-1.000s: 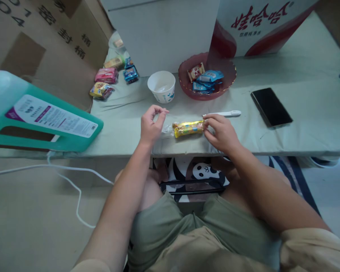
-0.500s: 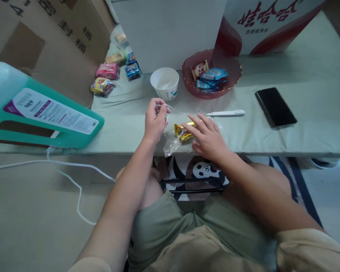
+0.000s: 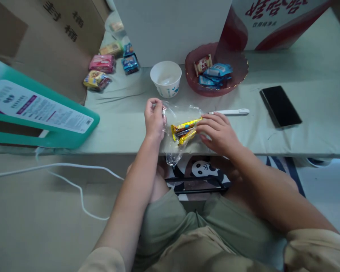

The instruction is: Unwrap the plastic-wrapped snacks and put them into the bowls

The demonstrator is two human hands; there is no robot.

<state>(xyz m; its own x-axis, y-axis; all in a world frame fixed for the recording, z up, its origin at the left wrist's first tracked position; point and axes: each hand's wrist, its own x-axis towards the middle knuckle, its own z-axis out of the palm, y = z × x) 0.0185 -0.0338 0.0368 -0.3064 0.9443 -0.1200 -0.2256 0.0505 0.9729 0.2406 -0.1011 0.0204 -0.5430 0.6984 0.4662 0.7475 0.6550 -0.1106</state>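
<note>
My left hand (image 3: 155, 119) is closed on the left edge of a clear plastic bag (image 3: 174, 109). Yellow-wrapped snack sticks (image 3: 184, 130) lie by the bag near the table's front edge; whether they are inside it or under it is hard to tell. My right hand (image 3: 217, 132) rests at the right end of the sticks, fingers bent and close together. Its fingertips touch the plastic or the wrappers, and what they grip is partly hidden. A white-handled knife (image 3: 232, 112) lies just beyond the right hand.
Behind the hands stand a white paper cup (image 3: 166, 80) and a pink bowl (image 3: 195, 88) with blue packets. A black phone (image 3: 280, 107) lies right. Snack packs (image 3: 102, 63), a green liquid jug (image 3: 65, 139) and a cardboard box (image 3: 45, 49) are left. White panels (image 3: 172, 30) rise behind.
The right hand has shifted slightly right and its raised fingers have come down and together. More of the yellow sticks and the bag show. The whole view has shifted a little.
</note>
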